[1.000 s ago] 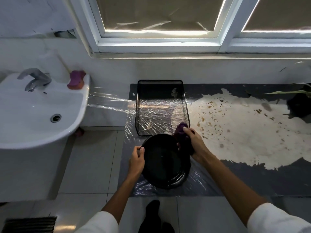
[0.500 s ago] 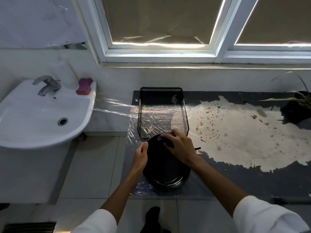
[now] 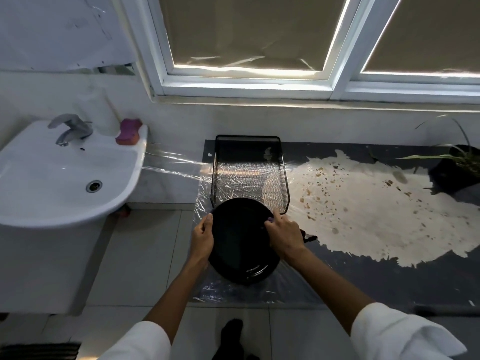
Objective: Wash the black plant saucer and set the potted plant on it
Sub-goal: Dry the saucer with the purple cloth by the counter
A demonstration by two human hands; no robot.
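My left hand (image 3: 204, 237) grips the left rim of the black saucer (image 3: 239, 245), fingers curled round the edge. My right hand (image 3: 284, 233) curls over a purple cloth (image 3: 270, 219) pressed to the right rim; only a sliver of the cloth shows. The saucer sits just in front of the mesh tray (image 3: 249, 172). The potted plant (image 3: 453, 168) stands well apart, far right.

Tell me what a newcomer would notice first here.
Low in the middle, the black saucer draws the eye: the left hand grips its left rim and the right hand holds a scrap of purple cloth against its right side. To the right, a big pale blotch spreads over the dark surface, with the potted plant at the far right. The white sink stands at the left.
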